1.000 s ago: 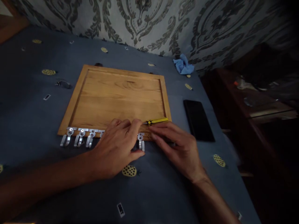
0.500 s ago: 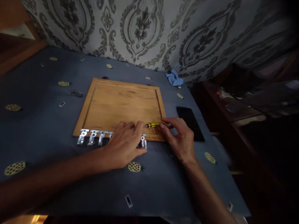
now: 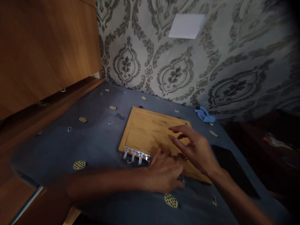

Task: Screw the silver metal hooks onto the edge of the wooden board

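Observation:
A wooden panel [image 3: 150, 129] with a raised frame lies on the blue tablecloth. Along its near edge runs a metal hook rail [image 3: 133, 153], whose right part is covered by my left hand [image 3: 165, 172]. That hand's fingers are bent over the rail and panel edge, pressing them together, with the thumb at the front. Above the panel's right side hovers my right hand [image 3: 193, 145], thumb and forefinger apart, nothing seen between them. A small dark and yellow bit [image 3: 186, 159] shows between the hands, perhaps the yellow-and-black screwdriver, mostly hidden.
A black flat slab [image 3: 234, 170] lies right of the panel. Behind it is a crumpled blue cloth [image 3: 204, 114] near the patterned wall. Glasses or a wire-like item [image 3: 120, 116] lie left of the panel. A wooden cabinet [image 3: 49, 47] borders the table's left side.
My right hand has let go of the yellow-and-black screwdriver and lifted above the panel. My left hand stays on the rail. The view has swung left and up, showing the cabinet.

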Motion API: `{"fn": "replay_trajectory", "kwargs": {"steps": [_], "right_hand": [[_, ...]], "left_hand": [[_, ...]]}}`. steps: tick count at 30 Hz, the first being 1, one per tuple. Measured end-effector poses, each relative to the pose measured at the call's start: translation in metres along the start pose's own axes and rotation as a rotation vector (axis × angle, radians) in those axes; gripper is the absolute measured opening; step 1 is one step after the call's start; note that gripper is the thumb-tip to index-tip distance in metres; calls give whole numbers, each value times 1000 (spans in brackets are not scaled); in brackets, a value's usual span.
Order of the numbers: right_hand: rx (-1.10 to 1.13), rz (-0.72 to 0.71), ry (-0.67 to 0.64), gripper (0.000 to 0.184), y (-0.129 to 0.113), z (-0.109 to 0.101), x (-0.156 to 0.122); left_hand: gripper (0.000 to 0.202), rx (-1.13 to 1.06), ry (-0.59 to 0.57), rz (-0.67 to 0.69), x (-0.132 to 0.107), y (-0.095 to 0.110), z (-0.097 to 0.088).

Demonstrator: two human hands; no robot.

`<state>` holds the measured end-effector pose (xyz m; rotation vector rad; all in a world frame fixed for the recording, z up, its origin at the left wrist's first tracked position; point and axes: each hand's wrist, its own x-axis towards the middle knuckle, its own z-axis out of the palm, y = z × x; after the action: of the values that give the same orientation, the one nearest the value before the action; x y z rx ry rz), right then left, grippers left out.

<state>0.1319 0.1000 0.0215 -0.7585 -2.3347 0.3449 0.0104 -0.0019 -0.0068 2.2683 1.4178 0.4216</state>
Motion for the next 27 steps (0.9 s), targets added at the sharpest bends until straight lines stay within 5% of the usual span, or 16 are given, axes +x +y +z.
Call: {"fn": "replay_trajectory", "kwargs": {"steps": [5, 9, 14, 19, 27], "right_hand": [[-57, -80, -462, 19, -40, 56, 75], [-131, -129, -559, 16, -58, 114, 122], [-275, -59, -574, 28, -64, 168, 153], [-360, -6, -581, 35, -64, 187, 165], [-331, -108, -570, 34, -61, 186, 162]], "left_hand": [[60, -3, -7, 10, 1, 3, -6], [44, 2, -13, 69, 1, -2, -4], [54, 42, 128, 176, -5, -7, -3], [53, 45, 153, 219, -9, -9, -4], [36, 25, 185, 229, -5, -15, 3]]}}
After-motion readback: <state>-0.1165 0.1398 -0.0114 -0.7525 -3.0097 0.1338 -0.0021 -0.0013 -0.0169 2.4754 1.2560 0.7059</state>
